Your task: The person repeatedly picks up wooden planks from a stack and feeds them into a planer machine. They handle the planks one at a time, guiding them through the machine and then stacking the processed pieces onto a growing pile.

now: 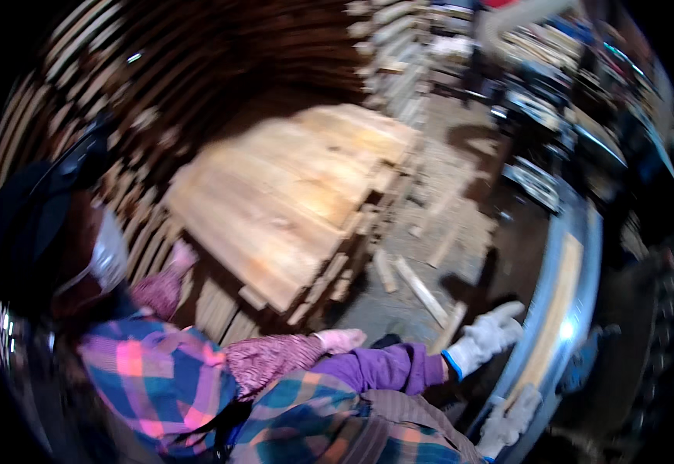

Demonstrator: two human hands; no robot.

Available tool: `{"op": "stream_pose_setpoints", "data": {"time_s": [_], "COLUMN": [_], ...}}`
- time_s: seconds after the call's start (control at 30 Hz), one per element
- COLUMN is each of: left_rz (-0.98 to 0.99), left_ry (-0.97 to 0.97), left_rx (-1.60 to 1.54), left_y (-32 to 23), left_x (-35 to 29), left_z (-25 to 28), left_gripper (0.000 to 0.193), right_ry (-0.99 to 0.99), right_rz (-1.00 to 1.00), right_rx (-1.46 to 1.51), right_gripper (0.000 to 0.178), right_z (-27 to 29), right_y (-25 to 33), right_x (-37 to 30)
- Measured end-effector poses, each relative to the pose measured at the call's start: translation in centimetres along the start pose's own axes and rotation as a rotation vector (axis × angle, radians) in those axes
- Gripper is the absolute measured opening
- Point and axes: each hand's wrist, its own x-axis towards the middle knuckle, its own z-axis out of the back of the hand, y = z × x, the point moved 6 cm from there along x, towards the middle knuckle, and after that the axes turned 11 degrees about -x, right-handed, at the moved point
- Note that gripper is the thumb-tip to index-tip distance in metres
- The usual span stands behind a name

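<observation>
A long, narrow wooden board (555,317) lies lengthwise on a shiny metal machine bed (596,255) to the right. My right hand (511,424), in a white glove, is closed at the board's near end; blur hides the exact grip. My left hand (485,340), in a white glove with a blue cuff, is stretched out left of the bed with its fingers extended and holds nothing. It is apart from the board.
On my left stands a masked co-worker in a plaid garment (151,371) with pink gloves, beside a stack of wide planks (283,201). Slatted wood stacks (66,69) rise behind. Loose offcuts (422,294) lie on the floor. Machinery (534,182) stands at the bed's far end.
</observation>
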Motion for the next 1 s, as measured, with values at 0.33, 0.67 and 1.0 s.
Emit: {"op": "stream_pose_setpoints", "data": {"time_s": [0.33,0.67,1.0], "left_rz": [-1.287,-1.02,-1.287], "left_ry": [-0.739,-1.276,-0.599], "left_rx": [0.993,0.831,0.309], "left_y": [-34.1,-44.9,-41.2], "left_x": [-24.3,-35.8,-30.0], "left_z": [-0.4,24.8,13.5], "left_gripper": [0.061,0.061,0.05], "right_ry": [-0.251,0.185,0.189], "right_rz": [0.229,0.649,1.275], "right_rx": [-0.281,0.669,1.173], "right_gripper": [0.05,0.043,0.045], "right_z": [-12.8,-9.4,13.8], "right_y": [4.3,18.4,35.6], "right_x": [33.2,32.4,7.6]}}
